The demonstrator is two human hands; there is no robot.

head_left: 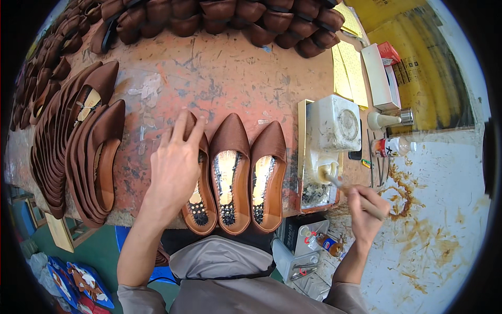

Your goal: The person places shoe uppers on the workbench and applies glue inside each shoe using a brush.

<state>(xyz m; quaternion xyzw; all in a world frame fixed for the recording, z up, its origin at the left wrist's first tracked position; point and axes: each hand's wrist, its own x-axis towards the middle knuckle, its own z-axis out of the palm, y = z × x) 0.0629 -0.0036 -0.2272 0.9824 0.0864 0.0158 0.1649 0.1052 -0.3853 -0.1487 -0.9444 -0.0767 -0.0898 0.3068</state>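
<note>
Three brown pointed slip-on shoes stand side by side at the table's near edge, toes away from me: a left shoe (202,220), a middle shoe (231,137) and a right shoe (269,141). Black dotted patches show inside their heels, with shiny insoles further forward. My left hand (177,159) is on the left shoe, its fingers over the toe; the thumb is hidden. In my right hand (363,213) is a brush (361,196) with a wooden handle. Its tip dips into a pale, glue-like mass in a small container (317,157) beside a white block-shaped tub (333,123).
Nested brown shoe uppers (91,152) lie at the left, and more brown shoes (209,15) line the far edge. Yellow sheets (349,73), a white box (379,76) and a plastic bottle (389,147) are at the right. A bottle of brown liquid (330,245) stands below the table edge.
</note>
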